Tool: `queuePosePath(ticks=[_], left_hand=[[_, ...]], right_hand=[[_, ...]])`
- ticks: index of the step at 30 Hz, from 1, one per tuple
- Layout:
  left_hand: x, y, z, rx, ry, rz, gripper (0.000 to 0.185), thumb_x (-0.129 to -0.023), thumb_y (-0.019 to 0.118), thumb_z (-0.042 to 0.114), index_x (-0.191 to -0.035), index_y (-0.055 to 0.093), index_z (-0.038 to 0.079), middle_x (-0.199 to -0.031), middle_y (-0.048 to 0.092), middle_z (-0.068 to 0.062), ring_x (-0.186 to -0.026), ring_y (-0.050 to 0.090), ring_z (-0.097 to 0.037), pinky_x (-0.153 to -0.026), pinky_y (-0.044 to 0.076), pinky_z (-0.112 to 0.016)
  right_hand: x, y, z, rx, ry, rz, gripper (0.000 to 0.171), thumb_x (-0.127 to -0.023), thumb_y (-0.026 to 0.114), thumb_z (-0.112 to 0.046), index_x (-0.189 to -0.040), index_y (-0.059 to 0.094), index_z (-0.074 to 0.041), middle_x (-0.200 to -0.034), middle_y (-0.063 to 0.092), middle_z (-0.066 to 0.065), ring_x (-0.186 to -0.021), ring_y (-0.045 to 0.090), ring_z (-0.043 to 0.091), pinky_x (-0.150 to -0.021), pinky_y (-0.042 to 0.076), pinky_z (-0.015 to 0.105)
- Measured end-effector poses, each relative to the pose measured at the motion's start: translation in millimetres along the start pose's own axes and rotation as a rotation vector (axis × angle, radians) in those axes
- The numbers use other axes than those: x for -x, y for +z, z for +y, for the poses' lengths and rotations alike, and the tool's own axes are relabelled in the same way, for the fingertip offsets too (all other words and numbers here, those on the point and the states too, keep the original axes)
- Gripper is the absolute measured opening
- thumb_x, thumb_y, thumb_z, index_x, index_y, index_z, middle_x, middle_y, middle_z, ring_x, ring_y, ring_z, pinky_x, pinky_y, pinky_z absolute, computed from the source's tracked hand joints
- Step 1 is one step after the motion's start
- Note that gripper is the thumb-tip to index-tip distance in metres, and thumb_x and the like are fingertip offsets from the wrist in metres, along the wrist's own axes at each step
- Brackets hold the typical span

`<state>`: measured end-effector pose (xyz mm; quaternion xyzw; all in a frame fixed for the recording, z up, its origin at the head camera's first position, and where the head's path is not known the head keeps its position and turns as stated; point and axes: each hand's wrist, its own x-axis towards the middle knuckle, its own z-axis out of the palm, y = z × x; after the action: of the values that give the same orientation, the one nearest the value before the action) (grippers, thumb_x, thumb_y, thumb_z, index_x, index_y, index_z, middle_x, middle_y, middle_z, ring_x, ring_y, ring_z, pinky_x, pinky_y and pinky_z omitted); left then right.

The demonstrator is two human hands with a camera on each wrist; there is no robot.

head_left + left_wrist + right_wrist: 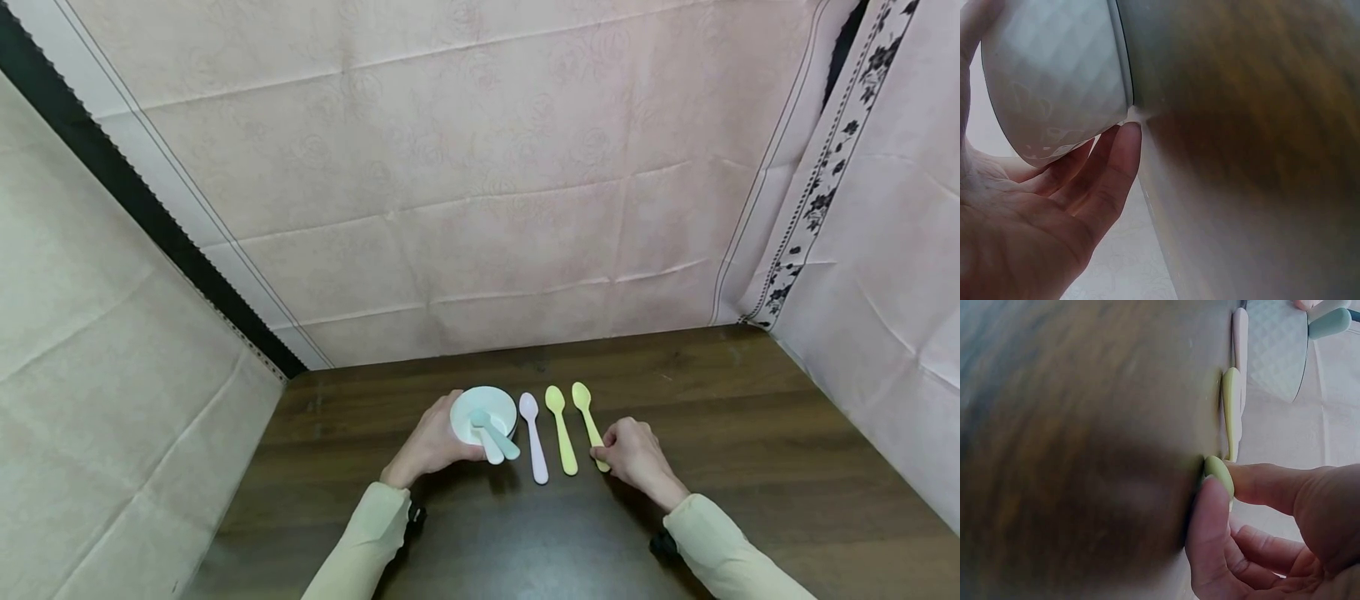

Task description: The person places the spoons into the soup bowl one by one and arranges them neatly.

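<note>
A white bowl (pixel 483 408) stands on the dark wooden table (pixel 750 433) with a teal spoon (pixel 497 434) and a white spoon (pixel 491 451) leaning in it. My left hand (pixel 448 443) cups the bowl from the left; in the left wrist view the fingers (pixel 1110 169) curl under the bowl (pixel 1054 75). To its right lie a pale pink spoon (pixel 534 442), a yellow spoon (pixel 561 430) and a yellow-green spoon (pixel 587 418). My right hand (pixel 604 451) pinches the yellow-green spoon's handle end (pixel 1219 475) between thumb and forefinger.
Pale pink cloth (pixel 480 208) hangs behind the table and on both sides, close to its edges. The right wrist view also catches the yellow spoon (pixel 1231 406), the pink spoon (pixel 1240 337) and the bowl (pixel 1275 350).
</note>
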<state>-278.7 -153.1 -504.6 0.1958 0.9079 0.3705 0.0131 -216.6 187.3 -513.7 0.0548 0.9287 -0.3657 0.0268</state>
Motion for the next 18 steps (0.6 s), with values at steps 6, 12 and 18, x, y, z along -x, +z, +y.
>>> queuePosePath(ticks=[6,12,18], left_hand=[[0.3,-0.1,-1.0,-0.008,0.011,-0.004,0.101,-0.067,0.102,0.042,-0.148,0.055,0.007,-0.133,0.069,-0.011,-0.118,0.065,-0.027,-0.098,0.054,-0.045],[1.0,0.5,-1.8,-0.012,-0.002,-0.002,0.106,-0.068,0.102,0.042,-0.153,0.052,0.003,-0.139,0.067,-0.015,-0.123,0.065,-0.030,-0.101,0.054,-0.049],[0.4,-0.3,-1.4,-0.012,-0.024,0.002,0.112,-0.067,0.102,0.042,-0.157,0.049,0.000,-0.146,0.064,-0.019,-0.128,0.063,-0.034,-0.106,0.053,-0.052]], right_hand=[[2,-1,-1,-0.010,0.000,-0.012,0.039,-0.090,0.087,-0.011,-0.061,0.061,-0.012,-0.057,0.063,-0.002,-0.053,0.064,0.012,-0.051,0.046,0.028],[-17,12,22,0.005,-0.019,-0.040,0.040,-0.091,0.088,-0.018,-0.060,0.062,-0.016,-0.058,0.064,-0.003,-0.053,0.063,0.012,-0.051,0.046,0.027],[-25,18,28,0.017,-0.013,-0.041,0.038,-0.091,0.087,-0.019,-0.062,0.064,-0.015,-0.059,0.067,-0.002,-0.055,0.065,0.012,-0.052,0.048,0.028]])
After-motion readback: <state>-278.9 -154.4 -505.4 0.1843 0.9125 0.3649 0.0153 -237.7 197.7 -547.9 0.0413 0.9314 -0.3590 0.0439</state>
